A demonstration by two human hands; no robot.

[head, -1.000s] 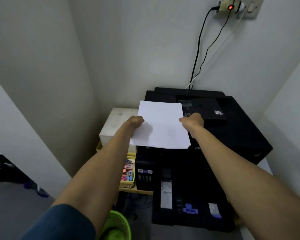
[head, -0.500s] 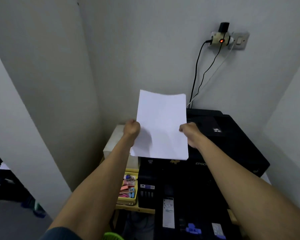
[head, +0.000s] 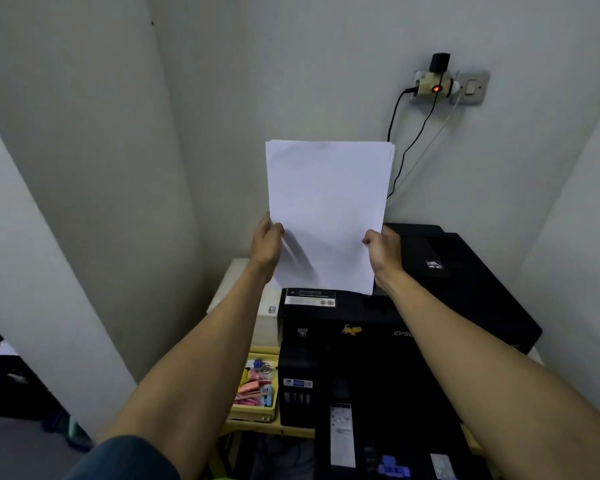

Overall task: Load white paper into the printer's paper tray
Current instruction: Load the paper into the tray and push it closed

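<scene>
A thin stack of white paper (head: 328,209) stands upright in the air over the back of the black printer (head: 461,296). My left hand (head: 266,242) grips its lower left edge and my right hand (head: 383,247) grips its lower right edge. The stack's bottom edge hangs just above the printer's top, near a white warning label (head: 309,298). The paper hides the printer's rear feed area, so the tray itself cannot be seen.
A white box (head: 238,292) sits left of the printer, against the wall corner. Below it a yellow tray (head: 257,386) holds small pink and blue items. Cables (head: 400,147) run from a wall socket (head: 437,86) down behind the printer. Walls close in left and right.
Both hands have lifted the paper and tipped it from nearly flat over the printer to upright. The view has also tilted up.
</scene>
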